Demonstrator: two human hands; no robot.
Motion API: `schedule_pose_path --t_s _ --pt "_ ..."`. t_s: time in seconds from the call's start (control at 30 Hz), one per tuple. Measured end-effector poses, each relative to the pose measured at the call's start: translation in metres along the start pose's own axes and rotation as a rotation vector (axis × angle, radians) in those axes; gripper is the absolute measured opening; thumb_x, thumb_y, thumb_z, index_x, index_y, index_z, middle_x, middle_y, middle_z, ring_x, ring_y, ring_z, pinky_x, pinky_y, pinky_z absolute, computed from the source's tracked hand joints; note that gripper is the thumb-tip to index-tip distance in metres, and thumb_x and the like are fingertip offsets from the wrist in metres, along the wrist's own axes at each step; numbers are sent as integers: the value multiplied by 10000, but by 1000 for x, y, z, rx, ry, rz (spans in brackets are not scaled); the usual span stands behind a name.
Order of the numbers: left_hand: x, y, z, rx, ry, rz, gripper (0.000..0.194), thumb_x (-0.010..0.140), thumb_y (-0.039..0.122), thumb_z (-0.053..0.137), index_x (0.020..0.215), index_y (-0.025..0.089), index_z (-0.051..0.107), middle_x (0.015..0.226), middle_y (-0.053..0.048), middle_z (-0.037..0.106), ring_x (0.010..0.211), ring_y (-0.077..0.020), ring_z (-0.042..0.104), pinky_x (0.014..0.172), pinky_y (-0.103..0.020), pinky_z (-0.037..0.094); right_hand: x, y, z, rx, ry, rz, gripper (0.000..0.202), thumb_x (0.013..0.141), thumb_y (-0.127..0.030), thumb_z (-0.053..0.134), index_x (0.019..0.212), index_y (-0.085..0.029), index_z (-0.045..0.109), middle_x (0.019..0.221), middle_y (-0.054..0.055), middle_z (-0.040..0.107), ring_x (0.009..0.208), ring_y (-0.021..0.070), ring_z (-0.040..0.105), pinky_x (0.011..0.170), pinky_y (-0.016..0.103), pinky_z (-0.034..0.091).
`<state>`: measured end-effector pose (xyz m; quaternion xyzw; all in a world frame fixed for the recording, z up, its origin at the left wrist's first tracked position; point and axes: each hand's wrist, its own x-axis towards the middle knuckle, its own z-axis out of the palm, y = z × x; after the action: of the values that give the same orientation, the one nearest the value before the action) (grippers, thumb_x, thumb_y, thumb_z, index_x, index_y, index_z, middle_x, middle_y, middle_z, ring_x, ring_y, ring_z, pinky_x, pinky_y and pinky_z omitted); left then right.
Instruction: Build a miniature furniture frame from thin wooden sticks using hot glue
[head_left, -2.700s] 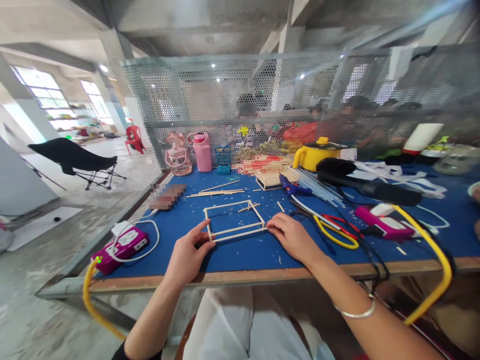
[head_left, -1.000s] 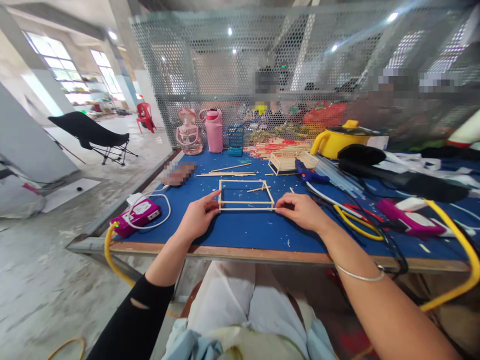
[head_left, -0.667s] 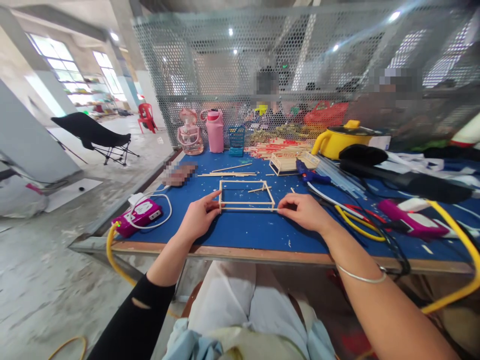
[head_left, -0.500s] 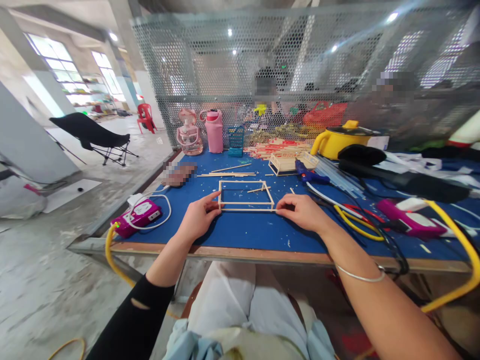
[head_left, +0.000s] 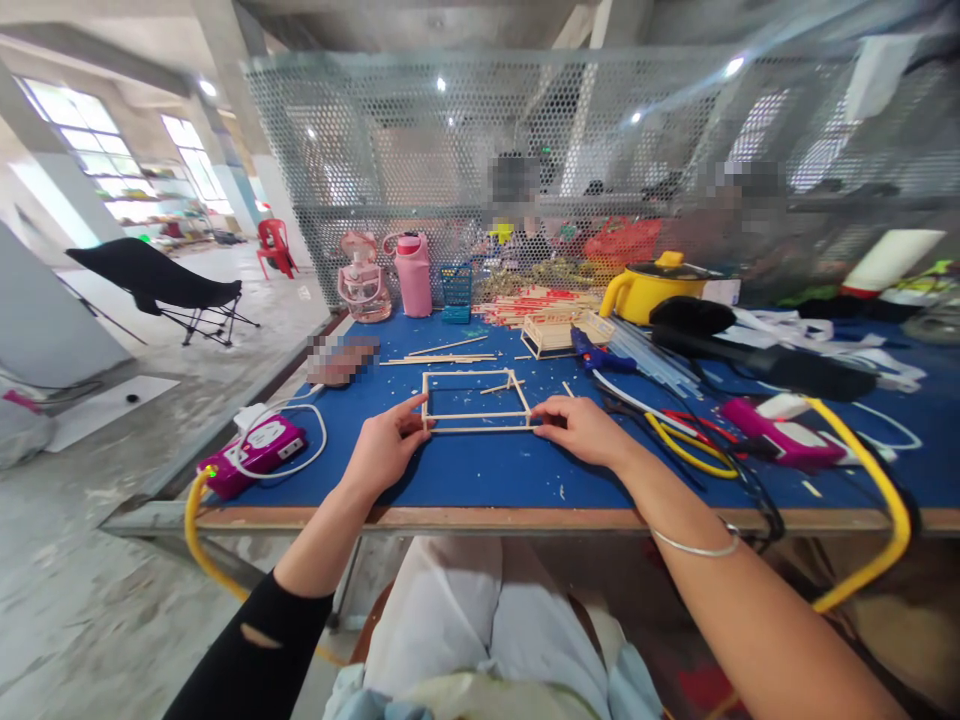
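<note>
Blue tabletop [head_left: 480, 480] under stick frame [head_left: 480, 430]; left fingers [head_left: 415, 437], right fingers [head_left: 553, 407] slightly parted, gripping opposite ends

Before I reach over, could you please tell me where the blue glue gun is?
In the head view, the blue glue gun lies right of centre, beyond the right hand, beside the small wooden tray and the clear sticks.

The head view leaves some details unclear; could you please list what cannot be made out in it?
In the head view:
- Frame joints: too small to tell if glued.
- Left hand, right hand: curled fingers partly hidden by the hands themselves.
- Pot contents: hidden by its lid.
- Brown item: left end pixelated.
- Table: right end cut off by the picture edge.
</note>
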<state>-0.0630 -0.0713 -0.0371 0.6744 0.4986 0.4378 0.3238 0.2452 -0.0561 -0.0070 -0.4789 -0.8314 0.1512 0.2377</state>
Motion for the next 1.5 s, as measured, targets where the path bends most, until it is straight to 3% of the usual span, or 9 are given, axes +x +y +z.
schedule_pose_path --t_s 0.2,0.73,1.0,1.5 --pt "0 -1 1 -16 -10 -6 564 748 244 655 1297 191 536 938 -40 750 918 -203 694 906 -359 509 3 2 1 22 -30 -20 154 806 -243 594 865 -212 733 870 32 703 826 169 633 779 284 453" --pt "0 7 5 36 20 -16 492 755 187 633 1245 198 585 927 -25 754 927 -201 696 904 -332 506 2 -2 -1 66 -34 8 150 800 -246 584 832 -203 725 875 34 710 837 173 652 788 290 471" --pt "-1 6 4 -31 -6 -21 596 762 192 622 1342 196 484 930 -20 745 915 -188 691 897 -330 510 2 3 -1 59 -22 44 149 796 -279 589 820 -208 718 880 39 711 826 186 645 768 299 463" --pt "0 4 0 21 -34 2 621 754 251 642 1352 212 479 964 -32 747 937 -204 687 922 -364 493 2 1 1 48 -8 25 93 784 -227 613 790 -201 703 844 27 700 818 169 629 783 281 444"
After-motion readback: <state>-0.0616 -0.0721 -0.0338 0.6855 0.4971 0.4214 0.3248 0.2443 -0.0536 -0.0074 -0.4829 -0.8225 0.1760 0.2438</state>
